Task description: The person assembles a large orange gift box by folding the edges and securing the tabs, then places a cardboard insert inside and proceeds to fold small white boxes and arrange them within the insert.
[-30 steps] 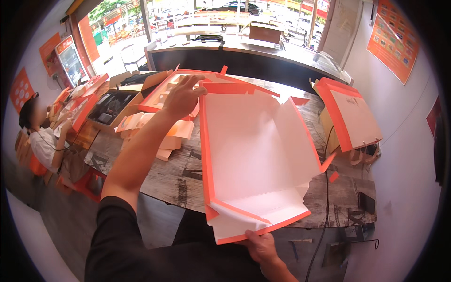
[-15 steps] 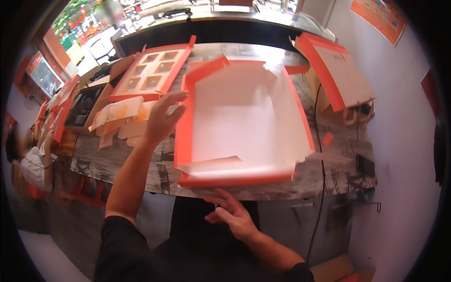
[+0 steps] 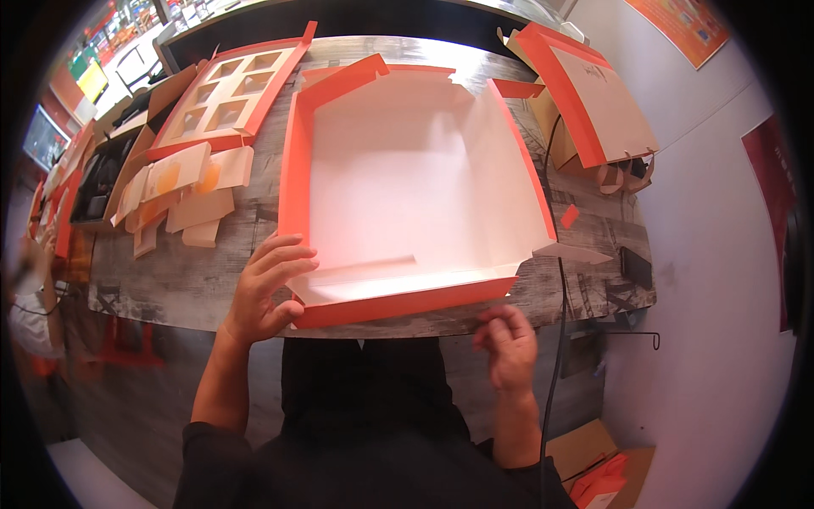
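Note:
A large open cardboard box point(image 3: 398, 187), white inside with orange-red walls, lies in front of me on the table. My left hand point(image 3: 267, 288) is at its near left corner, with the fingers over the left wall and the thumb against the near wall. Just off the near right corner is my right hand point(image 3: 509, 348), its fingers loosely bent and apart, a little blurred, with nothing seen in them. A white flap point(image 3: 572, 252) sticks out from that corner. Along the inside of the near wall runs another narrow flap point(image 3: 373, 266).
On the left lie an orange-framed tray with square compartments point(image 3: 225, 93), several loose card pieces point(image 3: 191, 182) and a carton of dark items point(image 3: 106, 174). A box lid point(image 3: 602, 106) leans at the right. A black cable point(image 3: 560, 297) crosses the table. Another person point(image 3: 34, 318) is far left.
My left hand has come down from the left wall to the near left corner. My right hand has moved right, toward the near right corner. The whole view has shifted slightly.

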{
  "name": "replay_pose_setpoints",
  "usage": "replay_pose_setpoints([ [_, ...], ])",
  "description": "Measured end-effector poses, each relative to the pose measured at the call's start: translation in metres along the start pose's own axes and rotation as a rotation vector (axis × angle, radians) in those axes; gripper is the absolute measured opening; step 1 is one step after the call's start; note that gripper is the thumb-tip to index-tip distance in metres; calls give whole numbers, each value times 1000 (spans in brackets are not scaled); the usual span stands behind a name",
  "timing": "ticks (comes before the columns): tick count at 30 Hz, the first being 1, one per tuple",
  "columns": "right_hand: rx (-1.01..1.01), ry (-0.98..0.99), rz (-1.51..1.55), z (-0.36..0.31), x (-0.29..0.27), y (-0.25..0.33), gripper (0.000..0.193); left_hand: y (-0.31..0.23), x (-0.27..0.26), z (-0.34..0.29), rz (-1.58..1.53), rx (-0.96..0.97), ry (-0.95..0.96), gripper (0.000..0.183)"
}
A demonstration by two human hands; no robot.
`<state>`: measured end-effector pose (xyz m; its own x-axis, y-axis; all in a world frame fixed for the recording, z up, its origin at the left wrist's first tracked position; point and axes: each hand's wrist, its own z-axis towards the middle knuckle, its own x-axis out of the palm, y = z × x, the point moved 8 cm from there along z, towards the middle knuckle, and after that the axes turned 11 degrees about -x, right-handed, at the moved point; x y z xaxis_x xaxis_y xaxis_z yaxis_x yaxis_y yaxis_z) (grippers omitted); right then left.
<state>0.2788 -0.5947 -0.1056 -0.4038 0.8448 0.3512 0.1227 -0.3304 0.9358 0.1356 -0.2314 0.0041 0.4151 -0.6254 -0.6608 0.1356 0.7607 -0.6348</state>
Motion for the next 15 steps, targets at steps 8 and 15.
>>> replay_pose_setpoints([
  [8,-171,-419,60,64,-42,38,49,9,2,-10,106,17,4,65],
  [15,-311,-333,193,112,-34,38,43,12,-1,-14,118,36,-33,66],
])
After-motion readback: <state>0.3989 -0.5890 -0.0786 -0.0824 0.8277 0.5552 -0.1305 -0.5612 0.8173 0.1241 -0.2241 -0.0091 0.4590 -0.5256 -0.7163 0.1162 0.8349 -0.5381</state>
